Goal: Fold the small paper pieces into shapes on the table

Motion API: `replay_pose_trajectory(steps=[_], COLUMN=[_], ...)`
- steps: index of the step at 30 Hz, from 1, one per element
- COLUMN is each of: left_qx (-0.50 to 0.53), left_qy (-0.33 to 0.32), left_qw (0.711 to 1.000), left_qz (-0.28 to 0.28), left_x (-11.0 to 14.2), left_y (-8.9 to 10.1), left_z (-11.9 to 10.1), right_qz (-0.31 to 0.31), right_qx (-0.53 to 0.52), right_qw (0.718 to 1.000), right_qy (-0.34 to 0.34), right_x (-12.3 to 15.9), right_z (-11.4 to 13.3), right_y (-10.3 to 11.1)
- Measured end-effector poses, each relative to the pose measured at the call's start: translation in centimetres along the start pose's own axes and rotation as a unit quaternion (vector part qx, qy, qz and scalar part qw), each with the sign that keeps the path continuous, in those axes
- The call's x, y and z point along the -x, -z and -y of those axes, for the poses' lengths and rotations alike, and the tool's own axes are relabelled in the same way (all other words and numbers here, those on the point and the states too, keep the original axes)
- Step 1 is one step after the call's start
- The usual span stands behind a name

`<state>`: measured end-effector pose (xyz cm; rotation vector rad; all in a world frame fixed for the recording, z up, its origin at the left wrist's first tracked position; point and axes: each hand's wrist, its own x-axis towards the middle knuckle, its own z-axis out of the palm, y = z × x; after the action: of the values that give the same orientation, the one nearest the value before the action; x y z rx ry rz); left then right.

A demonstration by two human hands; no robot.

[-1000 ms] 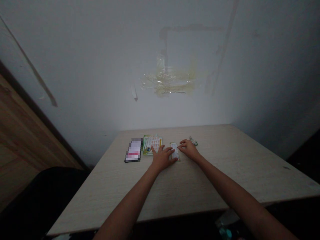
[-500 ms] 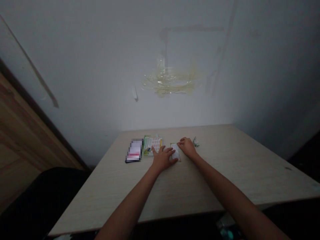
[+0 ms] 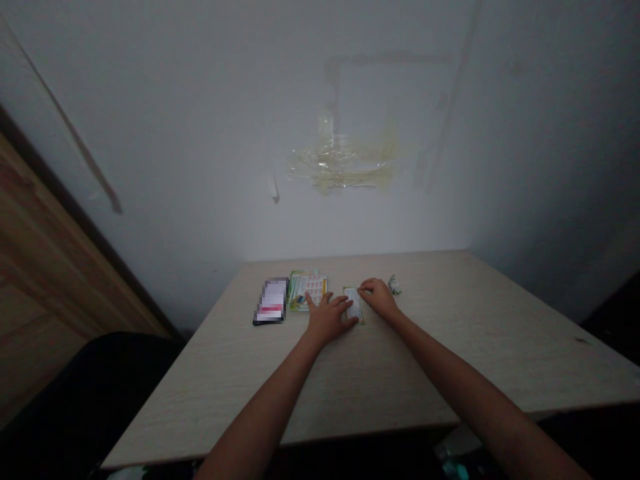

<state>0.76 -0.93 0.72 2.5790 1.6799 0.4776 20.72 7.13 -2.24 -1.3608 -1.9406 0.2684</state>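
A narrow printed paper slip [image 3: 354, 305] with a green and yellow border lies on the table. My left hand [image 3: 327, 320] is open, its fingers spread, with the thumb and fingertips resting on the slip's left side and lower part. At the slip's upper right edge, my right hand [image 3: 379, 297] has its thumb and forefinger pinched together on the paper. A larger printed sheet or booklet [image 3: 305, 287] with green edges lies just beyond my left fingers. Right of my right hand sits a small crumpled green and white scrap [image 3: 395, 285].
A phone [image 3: 271, 300] with a pixelated screen lies left of the booklet. The pale wooden table [image 3: 450, 347] meets a wall [image 3: 200, 133] bearing strips of clear tape [image 3: 345, 167]. A dark chair-like shape [image 3: 100, 380] stands at the left.
The whole view has shifted slightly, so everything appears a little farther right. Both hands keep nearly the same pose on the slip.
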Motion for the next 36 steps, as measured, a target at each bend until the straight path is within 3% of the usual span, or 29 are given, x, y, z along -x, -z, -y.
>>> replay_pose_trajectory(steps=[36], left_qx=[-0.016], left_qy=[-0.009], left_qw=[1.0], left_qz=[-0.024], left_x=[0.0], left_y=[-0.5], left_z=[0.3], right_qz=[0.105], right_qx=[-0.033], right_qw=[0.993], right_qy=[0.034], right_x=[3.2], right_z=[0.3], right_y=[2.1])
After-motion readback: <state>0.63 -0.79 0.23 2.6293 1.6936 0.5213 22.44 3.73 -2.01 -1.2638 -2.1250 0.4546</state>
